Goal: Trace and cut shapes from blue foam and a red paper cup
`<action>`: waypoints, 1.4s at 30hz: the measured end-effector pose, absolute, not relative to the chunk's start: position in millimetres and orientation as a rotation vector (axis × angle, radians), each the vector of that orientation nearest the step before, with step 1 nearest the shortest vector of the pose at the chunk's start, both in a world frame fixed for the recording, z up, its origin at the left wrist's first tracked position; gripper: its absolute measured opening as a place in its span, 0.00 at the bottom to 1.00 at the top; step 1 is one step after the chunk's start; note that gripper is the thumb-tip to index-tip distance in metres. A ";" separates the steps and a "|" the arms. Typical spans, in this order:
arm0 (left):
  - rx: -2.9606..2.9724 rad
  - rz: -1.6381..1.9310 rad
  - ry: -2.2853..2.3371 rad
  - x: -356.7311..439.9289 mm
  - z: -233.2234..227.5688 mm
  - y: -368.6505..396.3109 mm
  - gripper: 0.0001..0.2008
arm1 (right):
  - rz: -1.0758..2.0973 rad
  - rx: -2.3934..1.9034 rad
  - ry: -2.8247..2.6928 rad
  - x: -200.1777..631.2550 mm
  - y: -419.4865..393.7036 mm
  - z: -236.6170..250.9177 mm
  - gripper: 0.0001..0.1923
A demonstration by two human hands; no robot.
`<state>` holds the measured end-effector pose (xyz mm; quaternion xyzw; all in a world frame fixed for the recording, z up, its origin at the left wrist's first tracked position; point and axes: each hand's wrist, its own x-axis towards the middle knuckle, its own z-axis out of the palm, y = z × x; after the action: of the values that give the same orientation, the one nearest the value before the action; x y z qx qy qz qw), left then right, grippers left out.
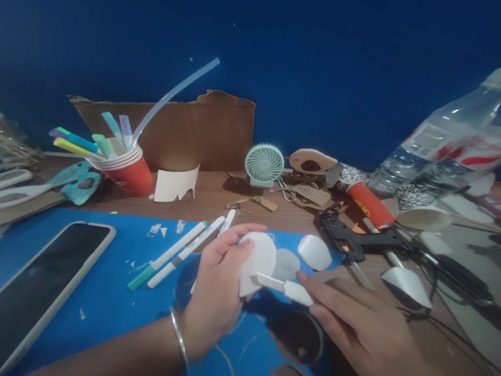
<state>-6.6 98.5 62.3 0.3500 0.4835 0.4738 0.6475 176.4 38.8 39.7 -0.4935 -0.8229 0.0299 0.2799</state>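
My left hand [222,275], with a silver bangle at the wrist, is closed on a rounded white cutout [256,261] pinched under the thumb. My right hand [353,320] grips the wide end of a narrow white paddle-shaped piece [295,291] between fingers and thumb. The thin end of this piece overlaps the lower right of the cutout; I cannot tell whether they are joined. Just beyond the hands, a greyish-white round piece [287,264] and a white curved piece [314,252] lie on the blue mat [133,343].
Markers [170,254] and a phone [29,301] lie to the left. A red cup of pens [132,171], cardboard [194,127] and a small fan [264,164] stand behind. To the right are a black glue gun [357,239], cables and plastic bottles [460,130].
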 end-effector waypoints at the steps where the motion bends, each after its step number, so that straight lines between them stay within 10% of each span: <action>1: 0.801 1.085 1.101 -6.6 62.3 98.3 0.10 | 0.085 -1.327 -2.210 176.4 38.9 39.6 0.18; 42: 0.955 1.145 1.096 -10.1 56.7 98.1 0.08 | 0.074 -1.309 -2.161 175.0 37.7 42.5 0.15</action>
<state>-10.1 98.1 56.7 0.4124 0.4732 0.4940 0.6016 175.0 37.7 42.5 -0.4938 -0.8149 0.0277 0.3023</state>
